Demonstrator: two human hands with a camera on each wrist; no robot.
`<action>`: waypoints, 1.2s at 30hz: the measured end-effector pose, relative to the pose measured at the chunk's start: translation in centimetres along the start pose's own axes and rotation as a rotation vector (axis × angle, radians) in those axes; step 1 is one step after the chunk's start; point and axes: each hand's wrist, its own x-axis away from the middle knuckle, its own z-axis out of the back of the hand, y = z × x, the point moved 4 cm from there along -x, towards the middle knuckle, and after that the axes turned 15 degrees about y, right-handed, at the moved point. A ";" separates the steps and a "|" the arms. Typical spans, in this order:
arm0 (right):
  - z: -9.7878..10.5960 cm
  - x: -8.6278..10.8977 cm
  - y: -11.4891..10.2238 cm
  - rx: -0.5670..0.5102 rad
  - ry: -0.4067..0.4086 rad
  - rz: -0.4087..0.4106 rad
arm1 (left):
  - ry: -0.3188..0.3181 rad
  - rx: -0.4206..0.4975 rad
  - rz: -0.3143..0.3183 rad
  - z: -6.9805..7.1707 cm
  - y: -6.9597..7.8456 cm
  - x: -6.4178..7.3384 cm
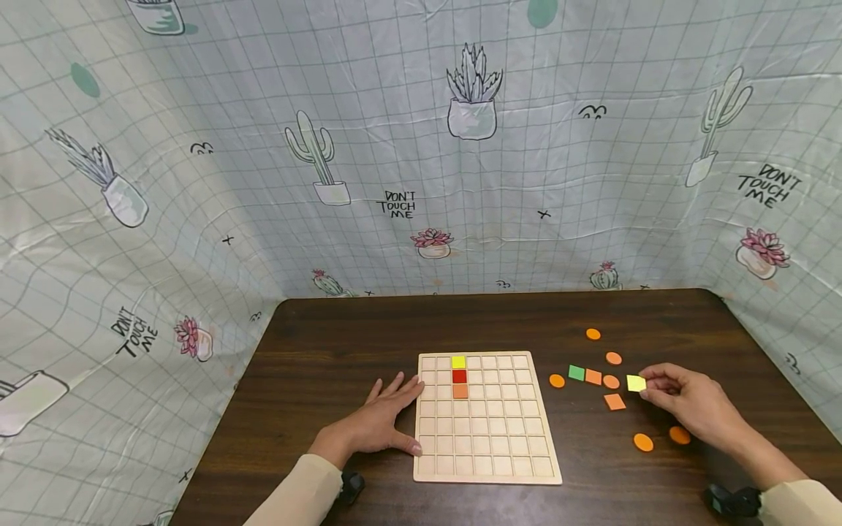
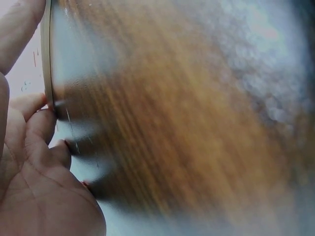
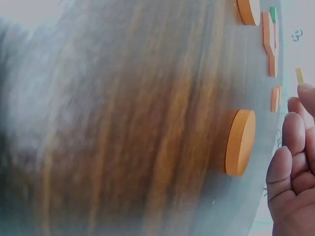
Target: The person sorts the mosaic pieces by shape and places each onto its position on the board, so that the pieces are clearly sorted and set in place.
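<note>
A pale wooden grid board (image 1: pixel 483 427) lies on the table. Down its third column run a yellow square (image 1: pixel 458 362), a red square (image 1: pixel 459 376) and an orange square (image 1: pixel 460 391). My left hand (image 1: pixel 375 424) touches the board's left edge, thumb and fingers spread apart; the left wrist view shows its fingertips against the rim. To the right of the board, my right hand (image 1: pixel 691 402) pinches a light yellow square tile (image 1: pixel 636 383) between thumb and fingertips. In the right wrist view that tile (image 3: pixel 299 75) appears edge-on, held above the table.
Between board and right hand lie a green square (image 1: pixel 576 373), orange squares (image 1: pixel 615 402) and several orange discs (image 1: pixel 593 334). Two more discs (image 1: pixel 643 443) are near the right forearm. A patterned cloth (image 1: pixel 421 146) hangs around the dark wooden table (image 1: pixel 355 321).
</note>
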 end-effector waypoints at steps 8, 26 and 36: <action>-0.5 0.1 -1.3 -0.034 -0.009 -0.004 | 0.004 -0.001 0.000 -0.1 -0.2 -0.1; -2.6 0.0 -5.1 -0.145 -0.024 0.035 | 0.002 0.000 0.012 -0.2 0.0 -0.1; -4.0 -0.2 -6.9 -0.207 -0.066 0.032 | 0.003 -0.008 0.014 -0.1 0.0 -0.1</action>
